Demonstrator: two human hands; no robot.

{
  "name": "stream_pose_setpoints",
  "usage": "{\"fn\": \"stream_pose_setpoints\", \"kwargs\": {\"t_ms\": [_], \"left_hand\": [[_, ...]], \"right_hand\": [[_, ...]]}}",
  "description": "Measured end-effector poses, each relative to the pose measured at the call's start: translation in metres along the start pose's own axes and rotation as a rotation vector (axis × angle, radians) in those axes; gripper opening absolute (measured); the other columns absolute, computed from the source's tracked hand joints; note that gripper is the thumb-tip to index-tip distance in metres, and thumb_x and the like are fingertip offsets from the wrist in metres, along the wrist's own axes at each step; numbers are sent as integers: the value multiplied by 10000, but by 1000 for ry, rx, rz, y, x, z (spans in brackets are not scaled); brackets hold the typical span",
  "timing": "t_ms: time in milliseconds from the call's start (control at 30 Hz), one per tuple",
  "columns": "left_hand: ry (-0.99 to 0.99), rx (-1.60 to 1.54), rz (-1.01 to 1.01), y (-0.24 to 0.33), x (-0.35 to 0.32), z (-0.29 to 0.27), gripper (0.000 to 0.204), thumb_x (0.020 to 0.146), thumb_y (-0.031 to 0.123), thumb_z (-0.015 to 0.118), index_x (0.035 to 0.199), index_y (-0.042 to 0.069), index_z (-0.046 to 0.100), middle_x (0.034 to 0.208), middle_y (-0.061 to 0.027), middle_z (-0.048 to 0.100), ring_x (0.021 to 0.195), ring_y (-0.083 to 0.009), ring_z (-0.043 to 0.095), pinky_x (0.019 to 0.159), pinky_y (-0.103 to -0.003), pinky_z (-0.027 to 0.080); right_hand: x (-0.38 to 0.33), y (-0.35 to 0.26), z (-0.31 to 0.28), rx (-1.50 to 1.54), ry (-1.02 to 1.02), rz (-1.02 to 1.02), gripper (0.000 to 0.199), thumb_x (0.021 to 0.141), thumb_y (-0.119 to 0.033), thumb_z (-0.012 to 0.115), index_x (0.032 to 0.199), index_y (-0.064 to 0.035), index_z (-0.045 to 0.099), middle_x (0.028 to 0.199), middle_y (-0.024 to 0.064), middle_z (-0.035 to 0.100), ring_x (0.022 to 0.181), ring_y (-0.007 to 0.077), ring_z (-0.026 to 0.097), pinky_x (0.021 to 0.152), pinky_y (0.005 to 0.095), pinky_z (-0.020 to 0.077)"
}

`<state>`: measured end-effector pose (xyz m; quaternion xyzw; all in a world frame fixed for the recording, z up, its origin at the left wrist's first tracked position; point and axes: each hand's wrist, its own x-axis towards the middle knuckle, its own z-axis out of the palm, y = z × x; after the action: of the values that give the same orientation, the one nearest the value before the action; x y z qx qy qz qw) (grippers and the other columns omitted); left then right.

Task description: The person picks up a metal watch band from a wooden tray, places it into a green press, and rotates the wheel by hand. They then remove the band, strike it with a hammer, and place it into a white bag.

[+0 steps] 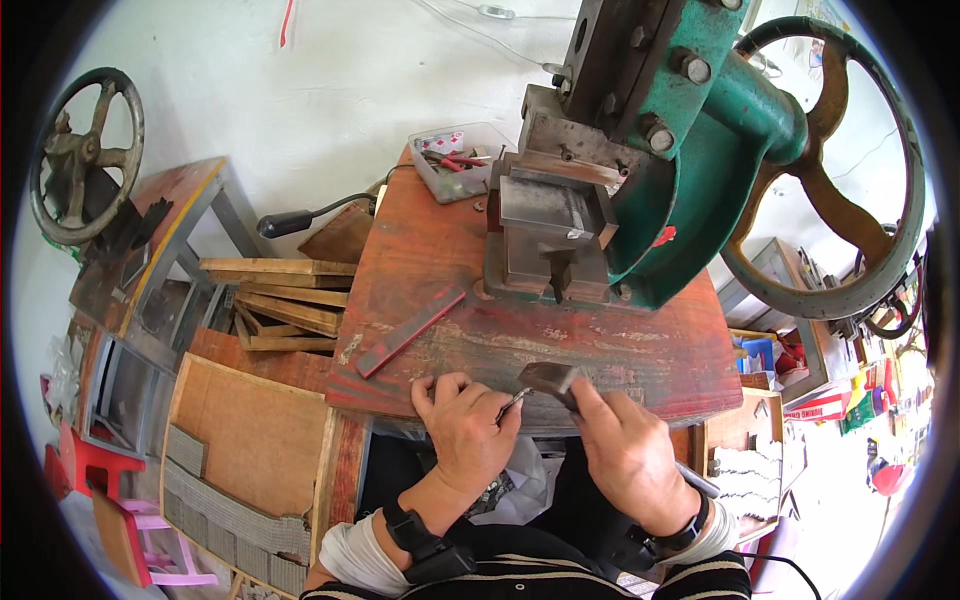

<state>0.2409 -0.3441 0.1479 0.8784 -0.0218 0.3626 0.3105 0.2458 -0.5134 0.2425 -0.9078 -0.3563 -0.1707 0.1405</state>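
At the front edge of the worn red wooden bench (560, 345), my left hand (468, 432) is closed with a small thin metal piece (513, 402) pinched at its fingertips. My right hand (635, 455) grips a hammer whose dark steel head (548, 380) is just above and beside that piece. The hammer's handle (698, 480) comes out behind my right wrist. Whether the head touches the piece I cannot tell. Beyond my left hand lies a flat dark bar with red edges (410, 333). A green hand press (690, 220) stands on the bench, its steel die block (550, 210) at its base.
The press's big handwheel (905, 190) juts out at the right. A clear plastic box (445, 185) of tools is at the bench's back left. Wooden trays (245, 400) hold rows of small grey pieces at the left. Stacked wooden frames (290, 305) lie behind it.
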Motion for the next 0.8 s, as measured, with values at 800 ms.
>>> {"fn": "stream_pose_setpoints", "kwargs": {"t_ms": [800], "left_hand": [[16, 15, -6, -1, -2, -2, 123, 638, 130, 774, 702, 86, 680, 711, -28, 614, 917, -275, 527, 921, -499, 282]], "right_hand": [[1, 0, 10, 1, 29, 30, 497, 799, -88, 657, 1283, -68, 543, 733, 92, 532, 578, 268, 602, 498, 366, 507]]}}
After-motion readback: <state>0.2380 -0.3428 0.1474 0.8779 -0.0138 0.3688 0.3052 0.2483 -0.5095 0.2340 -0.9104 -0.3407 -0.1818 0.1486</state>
